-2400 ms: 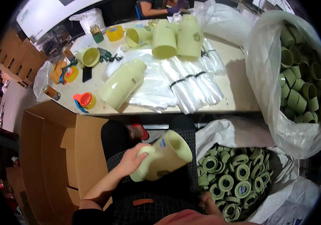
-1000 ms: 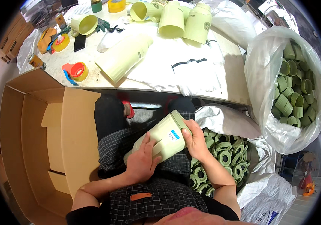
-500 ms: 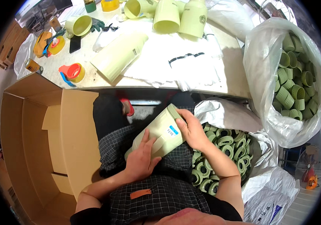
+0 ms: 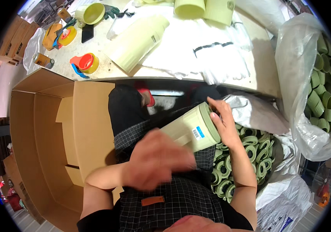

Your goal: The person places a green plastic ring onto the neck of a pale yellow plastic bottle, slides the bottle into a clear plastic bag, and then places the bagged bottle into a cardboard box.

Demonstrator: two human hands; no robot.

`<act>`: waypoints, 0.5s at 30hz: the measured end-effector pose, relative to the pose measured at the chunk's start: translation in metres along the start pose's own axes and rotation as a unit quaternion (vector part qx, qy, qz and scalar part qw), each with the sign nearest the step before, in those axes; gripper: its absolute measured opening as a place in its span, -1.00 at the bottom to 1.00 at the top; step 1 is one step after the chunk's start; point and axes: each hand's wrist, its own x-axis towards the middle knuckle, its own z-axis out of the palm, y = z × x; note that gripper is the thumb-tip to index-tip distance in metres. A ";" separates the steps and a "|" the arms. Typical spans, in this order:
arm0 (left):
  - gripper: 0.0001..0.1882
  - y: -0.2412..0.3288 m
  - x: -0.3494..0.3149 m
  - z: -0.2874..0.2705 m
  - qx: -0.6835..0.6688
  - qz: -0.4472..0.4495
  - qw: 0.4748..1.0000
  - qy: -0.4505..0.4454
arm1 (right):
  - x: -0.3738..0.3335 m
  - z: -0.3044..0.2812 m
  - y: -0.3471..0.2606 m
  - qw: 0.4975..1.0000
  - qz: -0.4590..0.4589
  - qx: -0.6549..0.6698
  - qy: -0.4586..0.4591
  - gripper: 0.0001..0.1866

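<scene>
A pale green thermos jug (image 4: 194, 129) lies slanted across my lap, a blue-and-white label on its side and a darker green collar at its right end. My right hand (image 4: 226, 123) grips that collar end, the thumb on the rim and the fingers over the far side. Smeared by motion, my left hand (image 4: 157, 159) hovers in front of the jug's lower left part and hides it; its fingers cannot be made out. By my right forearm, a sack holds several green ring-shaped lids (image 4: 253, 152).
An open cardboard box (image 4: 94, 127) stands at my left. On the table (image 4: 264, 69) ahead are another pale green jug body (image 4: 138, 44), orange-and-red tape dispensers (image 4: 86, 62), a phone (image 4: 87, 33) and white cloth. A clear bag (image 4: 295, 77) of green cylindrical parts stands at the right.
My left hand has come off the jug's side and moves, blurred, before it. The jug has swung right with my right hand at its collar. The whole view has shifted.
</scene>
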 end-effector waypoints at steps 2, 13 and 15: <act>-0.83 -0.001 0.028 -0.005 -0.018 0.024 0.999 0.024 | -0.001 0.012 0.000 0.999 -0.015 -0.015 -0.028 -0.40; -0.79 -0.355 0.142 -0.007 0.268 -0.381 0.880 0.095 | 0.015 0.002 0.006 0.995 -0.079 0.045 -0.048 -0.43; -0.78 -0.367 0.138 -0.016 0.150 -0.383 0.904 0.114 | 0.027 -0.004 0.016 0.991 -0.018 0.111 -0.068 -0.56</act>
